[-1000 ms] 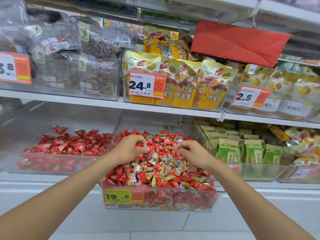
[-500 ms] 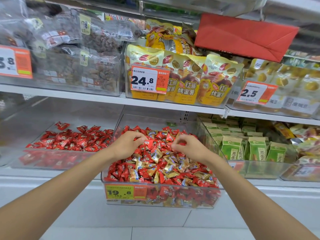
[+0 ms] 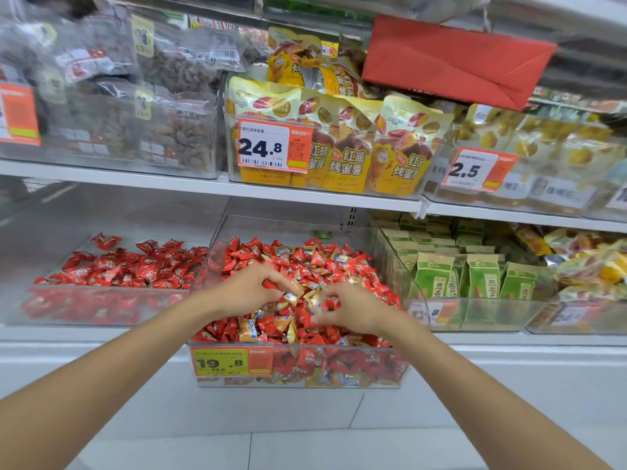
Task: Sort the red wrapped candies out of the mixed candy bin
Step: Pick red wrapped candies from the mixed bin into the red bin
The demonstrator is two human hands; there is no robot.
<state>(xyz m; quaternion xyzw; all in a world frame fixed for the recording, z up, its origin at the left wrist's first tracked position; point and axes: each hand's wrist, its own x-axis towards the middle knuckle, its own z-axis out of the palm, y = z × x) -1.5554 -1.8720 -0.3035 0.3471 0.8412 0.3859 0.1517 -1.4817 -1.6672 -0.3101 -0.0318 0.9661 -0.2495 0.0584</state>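
Many red candies (image 3: 359,266) lie in the mixed bin (image 3: 288,228), thick among the gold candies (image 3: 251,329) and outnumbering them, so by my reckoning most of the sorting is left to do. What is done shows in the tray (image 3: 101,320) just beside the bin on the left: a thin sorted pile (image 3: 135,269), all red, with bare floor behind it.

Both hands are down on the heap near the bin's middle, close together. The left hand (image 3: 249,290) has its fingers curled, with red wrap showing inside the curl, so it looks to be gripping red candies; a gold one sits at its fingertips. The right hand (image 3: 354,312) also has its fingers curled over the heap, but blur hides whether it holds anything, so I cannot tell.

Room is tight. The bin's clear side and back walls stand well above the candies, and the upper shelf (image 3: 305,195) hangs over the back half. The front wall, carrying the price tag (image 3: 234,362), is lowest, so the arms have free space toward the aisle. Reaching the tray means lifting over the left wall. Green packs (image 3: 481,279) crowd the right side.
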